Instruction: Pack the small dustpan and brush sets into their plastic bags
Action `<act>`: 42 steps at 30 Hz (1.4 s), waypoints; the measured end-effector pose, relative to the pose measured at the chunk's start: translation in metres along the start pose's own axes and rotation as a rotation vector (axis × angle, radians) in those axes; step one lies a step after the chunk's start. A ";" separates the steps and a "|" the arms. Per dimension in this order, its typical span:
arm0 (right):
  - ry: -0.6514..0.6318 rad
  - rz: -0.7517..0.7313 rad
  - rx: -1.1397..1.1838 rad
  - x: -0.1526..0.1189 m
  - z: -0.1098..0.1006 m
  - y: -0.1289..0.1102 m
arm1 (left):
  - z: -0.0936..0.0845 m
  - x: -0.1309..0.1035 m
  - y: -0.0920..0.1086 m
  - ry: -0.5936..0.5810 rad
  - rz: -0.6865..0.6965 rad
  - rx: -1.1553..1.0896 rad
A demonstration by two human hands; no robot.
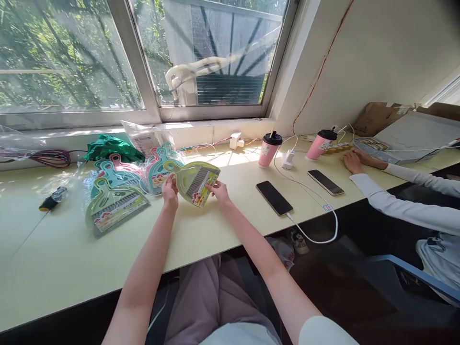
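Observation:
Between my two hands, raised a little off the table, is a green mini dustpan and brush set (pixel 196 182) with a printed label. My left hand (pixel 170 192) grips it near its handle end on the left. At the right edge, by the label, my right hand (pixel 219 192) pinches it. Left of my hands, another green dustpan set (pixel 117 206) lies on the table, in front of teal and pink sets (pixel 120 173). Close behind my left hand leans a teal and pink pair of sets (pixel 160 165), partly in clear plastic.
Two pink cups (pixel 265 155) with black lids and two phones (pixel 275 197) stand or lie on the right, with a white charging cable (pixel 336 225). A screwdriver (pixel 53 199) lies at left. Another person's hands (pixel 354 162) rest on the table (pixel 72 268) at far right.

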State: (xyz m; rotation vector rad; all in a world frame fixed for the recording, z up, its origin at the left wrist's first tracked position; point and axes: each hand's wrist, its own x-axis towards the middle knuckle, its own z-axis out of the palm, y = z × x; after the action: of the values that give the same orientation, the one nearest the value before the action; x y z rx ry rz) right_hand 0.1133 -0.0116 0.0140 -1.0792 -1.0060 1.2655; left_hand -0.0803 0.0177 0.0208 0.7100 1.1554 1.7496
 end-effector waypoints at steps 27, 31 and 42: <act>0.241 -0.037 0.012 0.008 -0.040 -0.018 | -0.075 0.014 0.078 0.244 0.208 0.205; 0.375 0.019 0.122 0.015 -0.045 -0.005 | -0.083 0.005 0.088 0.746 0.621 0.440; 0.426 0.019 -0.200 0.037 -0.045 0.024 | 0.025 -0.224 0.165 -0.604 1.202 0.361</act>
State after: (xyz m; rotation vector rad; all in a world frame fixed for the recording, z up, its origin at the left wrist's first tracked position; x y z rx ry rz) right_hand 0.1543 0.0233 -0.0199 -1.4434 -0.8052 0.9062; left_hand -0.0225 -0.2005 0.1845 2.3050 0.5918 1.9451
